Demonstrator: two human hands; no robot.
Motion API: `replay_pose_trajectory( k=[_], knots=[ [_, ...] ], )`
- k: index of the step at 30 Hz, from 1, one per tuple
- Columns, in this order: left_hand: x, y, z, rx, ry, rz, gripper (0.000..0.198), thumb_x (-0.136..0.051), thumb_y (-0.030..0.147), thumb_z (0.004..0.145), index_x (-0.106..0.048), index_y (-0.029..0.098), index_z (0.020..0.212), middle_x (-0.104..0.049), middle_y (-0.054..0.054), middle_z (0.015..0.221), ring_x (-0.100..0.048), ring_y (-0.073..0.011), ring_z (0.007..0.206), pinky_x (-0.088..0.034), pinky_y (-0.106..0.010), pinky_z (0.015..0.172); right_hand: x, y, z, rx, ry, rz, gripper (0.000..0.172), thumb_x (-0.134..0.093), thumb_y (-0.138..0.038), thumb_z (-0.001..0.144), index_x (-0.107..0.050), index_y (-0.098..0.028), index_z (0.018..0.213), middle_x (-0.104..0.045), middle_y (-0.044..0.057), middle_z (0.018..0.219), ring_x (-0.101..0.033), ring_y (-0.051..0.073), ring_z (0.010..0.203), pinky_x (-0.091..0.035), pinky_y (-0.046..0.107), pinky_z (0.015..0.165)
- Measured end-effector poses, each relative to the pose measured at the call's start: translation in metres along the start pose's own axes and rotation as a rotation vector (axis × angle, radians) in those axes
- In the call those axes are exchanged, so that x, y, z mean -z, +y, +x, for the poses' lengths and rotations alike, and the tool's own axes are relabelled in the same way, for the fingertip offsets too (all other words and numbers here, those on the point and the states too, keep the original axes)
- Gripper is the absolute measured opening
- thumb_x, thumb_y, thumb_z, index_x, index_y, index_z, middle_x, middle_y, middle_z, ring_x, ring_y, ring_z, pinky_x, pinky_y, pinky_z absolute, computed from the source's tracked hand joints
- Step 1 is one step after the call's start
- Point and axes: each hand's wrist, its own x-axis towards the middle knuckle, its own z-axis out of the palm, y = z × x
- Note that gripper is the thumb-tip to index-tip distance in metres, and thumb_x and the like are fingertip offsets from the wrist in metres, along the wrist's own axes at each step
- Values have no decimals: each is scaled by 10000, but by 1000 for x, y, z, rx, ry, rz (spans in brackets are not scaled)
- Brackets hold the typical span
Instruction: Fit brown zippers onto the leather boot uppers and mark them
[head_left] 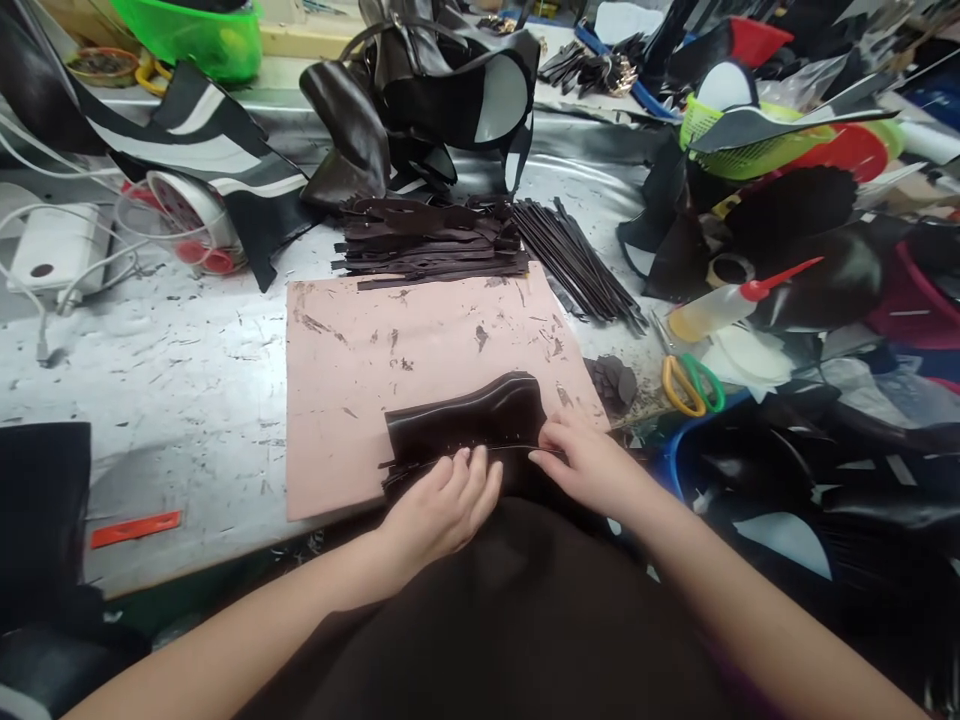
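A dark, glossy leather piece (pixel 465 412), shaped like part of a boot upper, lies at the front of a pink board (pixel 337 350). A thin dark strip (pixel 405 468) runs along its near edge, with small light marks above the seam. Bent and close together, the fingers of my left hand (pixel 442 495) press on that edge; its thumb is hidden. My right hand (pixel 574 455) pinches the right end of the same edge between thumb and fingers. The near part of the leather drops toward my lap and is partly covered by my hands.
Behind the board lie stacked dark strips (pixel 435 235) and a bundle of thin strips (pixel 577 255). Scissors (pixel 682 385) and a glue bottle (pixel 712 315) are to the right, above a blue bin (pixel 679 455). An orange-red strip (pixel 135 529) lies left.
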Motion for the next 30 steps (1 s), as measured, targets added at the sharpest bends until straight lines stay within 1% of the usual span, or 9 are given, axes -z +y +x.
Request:
replay_pose_trajectory(
  k=[3,9,12,14,17,20,22,25,30],
  knots=[
    [0,1,2,-17,2,52,329,-405,172,850,-550,108,1138,-567,-127,1184,-595,-237,904,-440,-349,737,-1,-1,4,-12,-39,16,127,-488,-238,812,-518,-188,699,-518,21,850,-512,148,780,-409,268,711],
    [1,5,14,-44,37,119,293,-391,106,820,-606,50,1009,-646,-151,1026,-604,-225,854,-444,-338,751,-3,1,9,4,-1,-59,130,-490,-248,822,-557,-177,736,-525,35,834,-515,168,786,-404,291,726],
    [0,6,23,-65,-32,99,347,-355,120,836,-567,119,1110,-573,-113,1179,-603,-203,789,-453,-349,703,-7,1,10,32,27,-139,125,-488,-230,818,-576,-167,756,-532,50,838,-517,177,783,-403,296,723],
    [-1,5,29,-97,-66,70,372,-348,115,836,-545,148,1149,-529,-94,1239,-595,-196,790,-453,-352,692,-9,1,8,42,69,-179,136,-494,-242,815,-588,-165,755,-537,56,833,-523,182,783,-403,289,700],
    [-3,2,37,-161,-42,-3,333,-368,125,825,-588,90,1073,-594,-129,1143,-576,-218,916,-440,-343,765,-16,4,0,9,210,-220,208,-509,-328,808,-591,-166,707,-543,61,802,-530,172,712,-387,264,598],
    [-4,-2,41,-175,-79,-116,319,-383,177,822,-597,85,1040,-592,-140,1142,-566,-232,962,-440,-325,754,-26,12,-14,-10,381,-130,246,-474,-366,816,-571,-173,696,-545,41,744,-507,132,584,-348,240,507],
    [-3,-4,41,-153,-119,-164,321,-383,190,823,-586,102,1056,-562,-132,1189,-566,-229,969,-440,-314,735,-32,19,-22,14,441,-16,232,-428,-326,834,-539,-182,689,-531,16,676,-487,117,542,-341,227,491],
    [-3,-5,39,-137,-135,-184,328,-376,192,828,-572,107,1077,-527,-132,1234,-554,-235,1000,-432,-316,738,-38,27,-31,14,447,106,245,-399,-296,851,-474,-194,642,-494,-8,607,-461,109,522,-338,217,491],
    [-3,-7,41,-155,-147,-179,320,-381,212,828,-581,130,1065,-501,-111,1267,-552,-240,994,-425,-323,719,-43,35,-30,-56,428,269,264,-407,-328,861,-444,-201,634,-484,-11,617,-472,119,575,-349,221,536]
  ],
)
